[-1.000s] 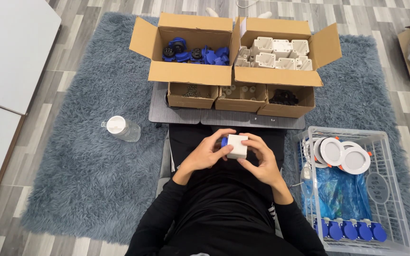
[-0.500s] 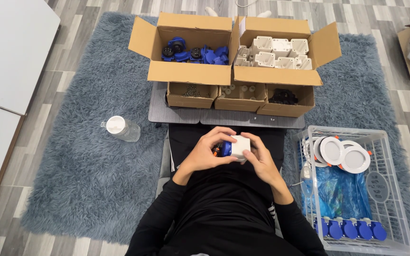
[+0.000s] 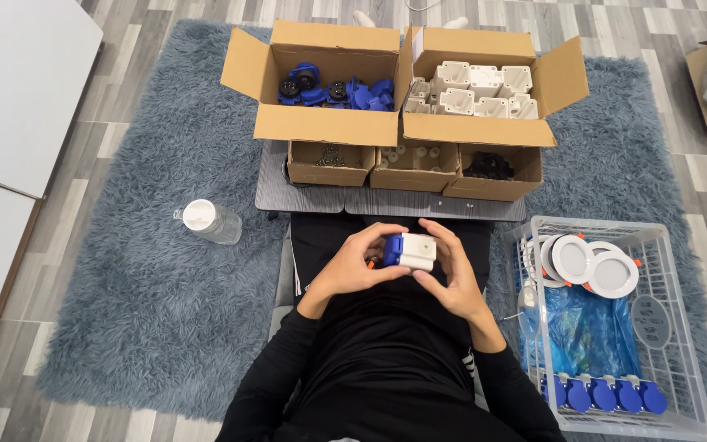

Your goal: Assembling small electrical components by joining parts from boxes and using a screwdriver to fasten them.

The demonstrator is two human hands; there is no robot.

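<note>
**Both hands clasp a blue-and-white part over the lap**

The left hand (image 3: 352, 268) and right hand (image 3: 449, 274) pinch a small blue-and-white housing (image 3: 408, 251) between them, above the lap, just short of the low grey table's (image 3: 276, 188) near edge. Its long axis runs left to right: blue end toward the left hand, white end toward the right. Both hands sit equally close.

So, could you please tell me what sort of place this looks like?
Probably a room at home used for piecework assembly: a shaggy blue rug on wood-look flooring, cardboard boxes of blue parts and white housings, a wire basket.
</note>
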